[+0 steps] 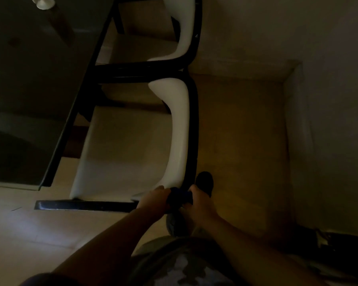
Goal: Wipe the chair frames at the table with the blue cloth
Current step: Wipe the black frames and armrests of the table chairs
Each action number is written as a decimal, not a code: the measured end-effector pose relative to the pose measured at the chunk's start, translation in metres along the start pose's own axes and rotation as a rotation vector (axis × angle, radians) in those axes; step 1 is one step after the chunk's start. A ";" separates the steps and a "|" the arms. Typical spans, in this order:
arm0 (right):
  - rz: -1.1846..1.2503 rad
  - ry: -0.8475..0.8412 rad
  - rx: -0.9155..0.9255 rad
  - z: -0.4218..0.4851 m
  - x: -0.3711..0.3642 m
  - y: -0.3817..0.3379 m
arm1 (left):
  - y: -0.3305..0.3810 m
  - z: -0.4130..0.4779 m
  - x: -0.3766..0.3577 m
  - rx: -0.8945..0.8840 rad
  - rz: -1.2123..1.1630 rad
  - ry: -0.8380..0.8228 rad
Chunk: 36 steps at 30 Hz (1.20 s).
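Observation:
The scene is dim. Two chairs with white cushions and black frames stand pushed in at a dark table. The near chair [130,145] has a black frame [192,124] curving around its white backrest. The blue cloth [179,196] is bunched over the frame's near corner. My left hand [154,200] grips the cloth from the left and my right hand [201,200] grips it from the right, both pressed onto the frame. The far chair [186,32] stands beyond, its frame touching the near one.
The dark glass table [29,85] with a black edge fills the left. A white object [43,3] sits on it at the top. A pale wall [329,100] rises on the right. My dark shoe [205,182] stands on the tan floor beside the chair.

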State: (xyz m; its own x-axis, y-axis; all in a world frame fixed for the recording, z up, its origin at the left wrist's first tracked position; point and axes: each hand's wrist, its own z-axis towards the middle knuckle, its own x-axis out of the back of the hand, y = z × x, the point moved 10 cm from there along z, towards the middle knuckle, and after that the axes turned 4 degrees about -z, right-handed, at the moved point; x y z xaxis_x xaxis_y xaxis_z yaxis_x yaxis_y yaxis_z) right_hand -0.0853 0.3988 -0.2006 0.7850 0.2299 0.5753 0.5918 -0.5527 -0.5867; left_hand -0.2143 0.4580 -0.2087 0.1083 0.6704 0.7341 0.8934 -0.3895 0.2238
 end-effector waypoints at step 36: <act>-0.219 -0.042 0.156 0.329 0.235 -0.110 | 0.034 0.254 0.246 0.509 -0.493 0.285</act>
State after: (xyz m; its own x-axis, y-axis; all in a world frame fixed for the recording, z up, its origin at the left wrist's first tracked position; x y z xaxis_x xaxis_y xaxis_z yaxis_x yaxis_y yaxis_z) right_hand 0.0945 0.7770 -0.1880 0.6399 0.3649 0.6763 0.7670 -0.3570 -0.5331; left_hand -0.0466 0.7702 -0.1828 -0.4097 0.4756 0.7784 0.9077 0.2978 0.2958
